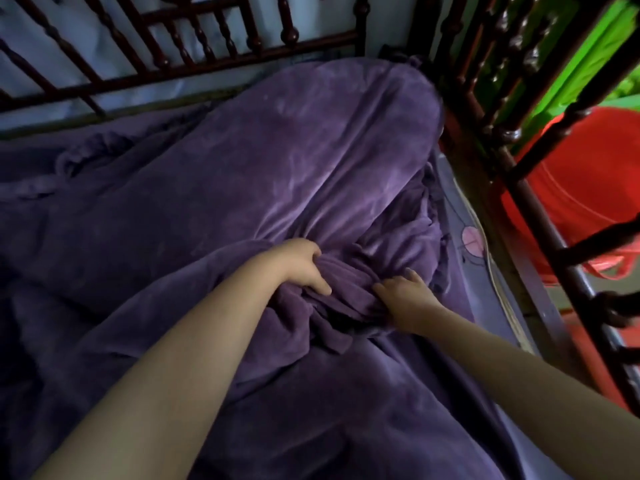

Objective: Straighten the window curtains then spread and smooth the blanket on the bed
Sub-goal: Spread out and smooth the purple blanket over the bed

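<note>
A purple fleece blanket point(304, 161) covers most of the bed and is drawn over a long mound toward the far corner. Near the middle it is bunched into a thick wad of folds. My left hand point(299, 266) grips the left side of that wad, thumb and fingers curled into the cloth. My right hand point(403, 299) grips the right side of the same wad, its fingers sunk in the folds. Both forearms reach in from the bottom of the frame. No window curtain is in view.
A dark turned-wood bed rail point(207, 39) runs along the far side and another point(540, 209) along the right. The sheet's edge point(471, 237) with a pink print shows at the right. A red plastic tub point(588, 188) and green fabric point(599, 53) lie beyond the right rail.
</note>
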